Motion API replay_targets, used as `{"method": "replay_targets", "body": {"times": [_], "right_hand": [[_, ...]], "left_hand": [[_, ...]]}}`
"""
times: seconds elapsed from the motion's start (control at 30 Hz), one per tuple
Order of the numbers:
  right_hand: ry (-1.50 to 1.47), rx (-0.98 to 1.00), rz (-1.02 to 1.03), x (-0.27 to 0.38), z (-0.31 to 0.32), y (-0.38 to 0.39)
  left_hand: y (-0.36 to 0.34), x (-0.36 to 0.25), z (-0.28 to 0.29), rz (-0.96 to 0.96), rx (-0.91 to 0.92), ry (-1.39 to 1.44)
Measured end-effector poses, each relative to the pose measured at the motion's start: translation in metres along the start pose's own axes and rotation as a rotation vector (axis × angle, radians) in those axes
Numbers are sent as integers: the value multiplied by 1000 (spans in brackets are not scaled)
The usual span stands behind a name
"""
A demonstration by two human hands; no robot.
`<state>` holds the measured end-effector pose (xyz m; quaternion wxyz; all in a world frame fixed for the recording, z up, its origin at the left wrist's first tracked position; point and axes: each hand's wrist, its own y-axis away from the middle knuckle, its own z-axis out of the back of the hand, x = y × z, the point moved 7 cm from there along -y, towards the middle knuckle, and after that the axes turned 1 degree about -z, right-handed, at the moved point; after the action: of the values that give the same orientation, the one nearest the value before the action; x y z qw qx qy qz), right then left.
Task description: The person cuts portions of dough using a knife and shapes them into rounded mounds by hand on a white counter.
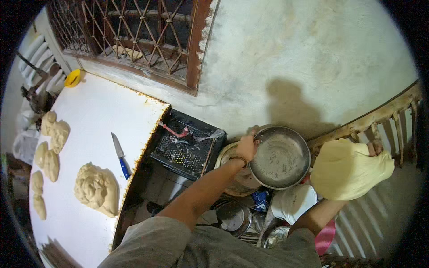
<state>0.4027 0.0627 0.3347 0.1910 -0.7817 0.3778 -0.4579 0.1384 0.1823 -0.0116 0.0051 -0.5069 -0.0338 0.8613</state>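
My left hand [247, 148] grips the rim of a round, shallow metal pan [280, 157], which is tilted so its worn grey inside shows. Off to the right, a large flap of pale dough [346, 172] hangs from my right hand [375, 148]. The dough covers most of that hand; only some fingers show at its upper right edge. On the white table to the left lie a big lump of dough [94, 187] and a knife [120, 156] with a blue handle. Several smaller dough pieces [52, 130] line the table's far left side.
Between the white table [89, 111] and the pan stands a black plastic crate [190, 143]. A white bucket [292, 203], a metal pot [233, 219] and a pink container [325, 239] crowd below my arms. A railing [380, 123] runs along the right. A yellow bowl [73, 78] sits at the table's far corner.
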Motion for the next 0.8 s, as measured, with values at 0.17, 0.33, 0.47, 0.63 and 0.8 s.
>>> {"method": "replay_targets", "body": {"times": [0.17, 0.33, 0.47, 0.63, 0.8], "right_hand": [[-55, 114, 29, 15, -58, -3], [-164, 294, -64, 1, -131, 21], [-261, 465, -311, -51, -183, 75], [-428, 736, -613, -125, -281, 148], [74, 895, -547, -201, -353, 266]], "left_hand": [[9, -14, 16, 74, 90, 42], [2, -7, 30, -125, -133, -112], [41, -75, 113, -153, 308, 512], [112, -87, 210, 24, 633, 1842], [184, 14, 352, 48, 420, 2143]]}}
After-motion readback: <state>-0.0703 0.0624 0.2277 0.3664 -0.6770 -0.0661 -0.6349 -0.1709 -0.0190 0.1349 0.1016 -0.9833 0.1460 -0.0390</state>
